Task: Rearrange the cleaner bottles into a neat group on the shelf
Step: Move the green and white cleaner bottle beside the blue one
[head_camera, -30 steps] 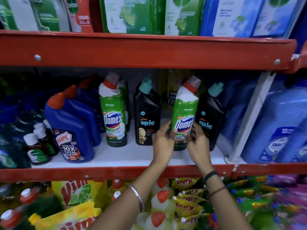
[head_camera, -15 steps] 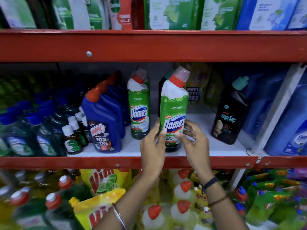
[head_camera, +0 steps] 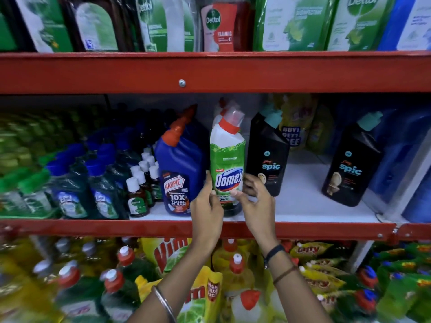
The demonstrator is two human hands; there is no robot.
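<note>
Now the green bottle (head_camera: 227, 164) is standing just right of the blue bottle (head_camera: 180, 173), having travelled left along the shelf (head_camera: 303, 197) over the last second from its spot between the two black bottles. Both hands are still cupping it: the left hand (head_camera: 206, 207) fingers pressing its left side, the right hand (head_camera: 256, 199) fingers curled against its right. Right of those fingers, the nearer black bottle (head_camera: 268, 157) sits close while the farther one (head_camera: 352, 166) is standing well apart, so it likely needs gathering next.
</note>
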